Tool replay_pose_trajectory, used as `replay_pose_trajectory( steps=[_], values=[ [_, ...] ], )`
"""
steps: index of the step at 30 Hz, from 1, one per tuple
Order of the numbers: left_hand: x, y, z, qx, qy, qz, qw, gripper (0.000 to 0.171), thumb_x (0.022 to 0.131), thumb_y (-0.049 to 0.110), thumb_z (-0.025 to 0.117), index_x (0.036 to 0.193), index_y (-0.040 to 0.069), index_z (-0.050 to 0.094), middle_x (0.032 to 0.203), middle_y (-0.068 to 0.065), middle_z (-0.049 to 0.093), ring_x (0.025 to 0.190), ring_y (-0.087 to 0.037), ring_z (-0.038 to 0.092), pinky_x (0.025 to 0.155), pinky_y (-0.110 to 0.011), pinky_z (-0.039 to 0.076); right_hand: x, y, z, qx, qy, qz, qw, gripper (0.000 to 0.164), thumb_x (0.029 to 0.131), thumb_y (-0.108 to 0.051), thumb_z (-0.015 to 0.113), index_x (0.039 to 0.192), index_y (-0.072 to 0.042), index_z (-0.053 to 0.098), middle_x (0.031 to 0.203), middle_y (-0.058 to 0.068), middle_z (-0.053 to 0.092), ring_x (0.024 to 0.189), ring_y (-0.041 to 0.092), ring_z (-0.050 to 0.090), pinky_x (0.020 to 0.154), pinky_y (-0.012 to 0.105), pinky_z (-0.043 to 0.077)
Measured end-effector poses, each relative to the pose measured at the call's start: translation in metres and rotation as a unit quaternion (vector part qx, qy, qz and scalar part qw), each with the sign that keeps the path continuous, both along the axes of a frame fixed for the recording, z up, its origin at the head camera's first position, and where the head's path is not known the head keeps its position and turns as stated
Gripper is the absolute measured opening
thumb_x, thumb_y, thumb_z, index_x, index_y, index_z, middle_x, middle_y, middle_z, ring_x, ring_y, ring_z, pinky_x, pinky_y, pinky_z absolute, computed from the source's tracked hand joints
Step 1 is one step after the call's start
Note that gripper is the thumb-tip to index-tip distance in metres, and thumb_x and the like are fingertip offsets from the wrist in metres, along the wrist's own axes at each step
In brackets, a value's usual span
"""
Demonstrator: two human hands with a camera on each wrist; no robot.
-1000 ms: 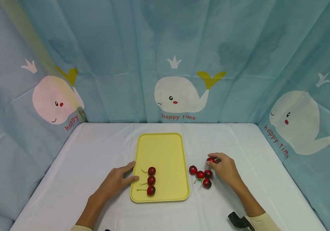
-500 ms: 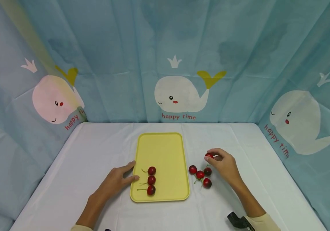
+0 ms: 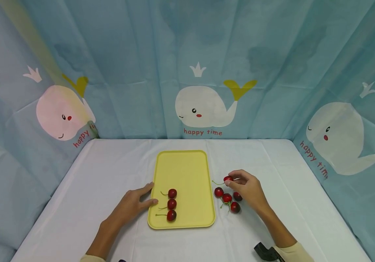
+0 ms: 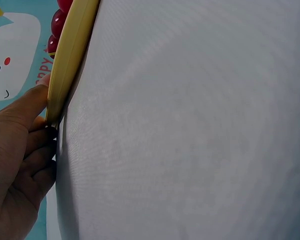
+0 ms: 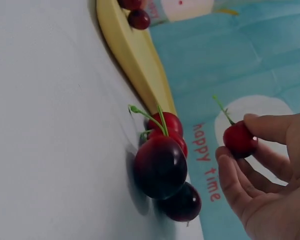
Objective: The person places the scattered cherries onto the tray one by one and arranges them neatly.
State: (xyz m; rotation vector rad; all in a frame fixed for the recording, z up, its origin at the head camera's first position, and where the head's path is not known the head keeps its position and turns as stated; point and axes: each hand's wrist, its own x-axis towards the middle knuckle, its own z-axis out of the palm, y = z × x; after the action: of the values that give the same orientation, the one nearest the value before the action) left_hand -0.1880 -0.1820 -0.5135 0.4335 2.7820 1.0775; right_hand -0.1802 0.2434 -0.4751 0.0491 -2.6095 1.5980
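Observation:
My right hand (image 3: 247, 187) pinches a red cherry (image 5: 240, 139) between thumb and fingers. Its green stem points left, toward the tray's right edge. In the right wrist view, the cherry is held up apart from the others. Just below this hand, several loose cherries (image 3: 227, 198) sit clustered on the table. On the yellow tray (image 3: 190, 171), three dark red cherries (image 3: 172, 204) form a column, stems to the left. My left hand (image 3: 131, 205) grips the tray's left edge, its thumb over the rim and, in the left wrist view, its other fingers bent against the outer side.
A white cloth (image 3: 109, 174) covers the table. Around the back and sides hang blue curtains (image 3: 135, 65) printed with whales. Near the right sleeve a black curved device (image 3: 266, 251) shows at the front.
My right hand has lifted the cherry off the cluster and moved it left toward the tray, its stem now swung to the left. The left hand and tray stay put.

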Motion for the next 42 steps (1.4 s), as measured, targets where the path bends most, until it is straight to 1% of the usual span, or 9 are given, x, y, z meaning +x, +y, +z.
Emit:
replay_pose_trajectory(
  steps=[6, 11, 15, 20, 25, 29, 33, 39, 42],
  values=[
    [0.001, -0.001, 0.001, -0.002, 0.003, 0.000, 1.0000, 0.080, 0.095, 0.047, 0.079, 0.158, 0.007, 0.051, 0.158, -0.011, 0.053, 0.149, -0.035, 0.048, 0.120, -0.056, 0.042, -0.001, -0.010, 0.000, -0.035, -0.029, 0.009, 0.999, 0.034, 0.093, -0.033, 0.085, 0.118, -0.014, 0.073, 0.108, 0.006, 0.079, 0.095, 0.021, 0.077, 0.076, 0.034, 0.064],
    [0.001, -0.001, 0.001, 0.000, 0.003, 0.000, 1.0000, 0.080, 0.095, 0.047, 0.079, 0.158, 0.008, 0.050, 0.158, -0.011, 0.052, 0.149, -0.034, 0.048, 0.120, -0.056, 0.042, -0.003, -0.019, -0.002, -0.031, -0.015, 0.026, 0.999, 0.030, 0.093, -0.031, 0.086, 0.118, -0.017, 0.076, 0.109, 0.003, 0.078, 0.094, 0.018, 0.076, 0.075, 0.027, 0.062],
    [0.001, 0.000, 0.001, 0.003, -0.002, 0.001, 1.0000, 0.080, 0.094, 0.047, 0.079, 0.158, 0.009, 0.051, 0.159, -0.010, 0.052, 0.149, -0.034, 0.048, 0.120, -0.056, 0.042, -0.006, -0.027, -0.003, -0.029, -0.011, 0.031, 0.999, 0.029, 0.091, -0.030, 0.087, 0.116, -0.018, 0.077, 0.105, 0.001, 0.079, 0.091, 0.017, 0.076, 0.076, 0.025, 0.062],
    [0.000, 0.000, 0.001, 0.004, -0.005, 0.003, 1.0000, 0.080, 0.094, 0.046, 0.080, 0.158, 0.008, 0.051, 0.159, -0.010, 0.052, 0.149, -0.034, 0.047, 0.120, -0.056, 0.042, -0.008, -0.035, -0.004, -0.043, -0.023, 0.037, 0.998, 0.030, 0.091, -0.031, 0.087, 0.116, -0.017, 0.077, 0.100, 0.002, 0.080, 0.088, 0.024, 0.077, 0.076, 0.033, 0.065],
    [-0.001, 0.001, -0.001, -0.001, -0.007, 0.006, 1.0000, 0.080, 0.094, 0.047, 0.080, 0.158, 0.008, 0.051, 0.159, -0.011, 0.052, 0.150, -0.033, 0.047, 0.121, -0.055, 0.042, -0.010, -0.043, -0.006, -0.061, -0.028, 0.046, 0.997, 0.030, 0.090, -0.030, 0.088, 0.114, -0.015, 0.077, 0.097, 0.005, 0.081, 0.083, 0.032, 0.078, 0.067, 0.041, 0.065],
    [-0.001, 0.001, -0.001, -0.001, -0.010, 0.006, 0.9999, 0.080, 0.094, 0.047, 0.080, 0.158, 0.009, 0.050, 0.159, -0.011, 0.052, 0.150, -0.033, 0.046, 0.121, -0.055, 0.041, -0.012, -0.050, -0.006, -0.062, -0.027, 0.055, 0.996, 0.031, 0.090, -0.029, 0.088, 0.115, -0.015, 0.077, 0.095, 0.004, 0.080, 0.078, 0.035, 0.074, 0.060, 0.039, 0.063],
    [-0.001, 0.001, -0.002, -0.004, -0.009, 0.007, 0.9999, 0.081, 0.094, 0.048, 0.079, 0.158, 0.009, 0.050, 0.159, -0.011, 0.052, 0.151, -0.033, 0.046, 0.121, -0.055, 0.041, -0.013, -0.057, -0.005, -0.060, -0.023, 0.066, 0.996, 0.031, 0.090, -0.029, 0.088, 0.116, -0.015, 0.078, 0.096, 0.003, 0.080, 0.079, 0.036, 0.072, 0.059, 0.034, 0.060],
    [0.000, 0.001, -0.001, -0.005, -0.007, 0.008, 0.9999, 0.081, 0.094, 0.048, 0.080, 0.158, 0.009, 0.050, 0.159, -0.011, 0.052, 0.151, -0.033, 0.046, 0.121, -0.056, 0.041, -0.016, -0.068, -0.007, -0.041, -0.014, 0.074, 0.996, 0.029, 0.091, -0.029, 0.087, 0.115, -0.015, 0.078, 0.098, -0.002, 0.080, 0.089, 0.021, 0.077, 0.070, 0.023, 0.060],
    [-0.001, 0.000, -0.001, -0.008, -0.007, 0.009, 0.9999, 0.080, 0.094, 0.047, 0.079, 0.158, 0.009, 0.050, 0.159, -0.011, 0.052, 0.150, -0.034, 0.046, 0.121, -0.056, 0.041, -0.018, -0.076, -0.009, -0.029, -0.005, 0.075, 0.997, 0.029, 0.091, -0.028, 0.086, 0.115, -0.014, 0.078, 0.098, -0.003, 0.080, 0.087, 0.014, 0.076, 0.072, 0.022, 0.060]
  ],
)
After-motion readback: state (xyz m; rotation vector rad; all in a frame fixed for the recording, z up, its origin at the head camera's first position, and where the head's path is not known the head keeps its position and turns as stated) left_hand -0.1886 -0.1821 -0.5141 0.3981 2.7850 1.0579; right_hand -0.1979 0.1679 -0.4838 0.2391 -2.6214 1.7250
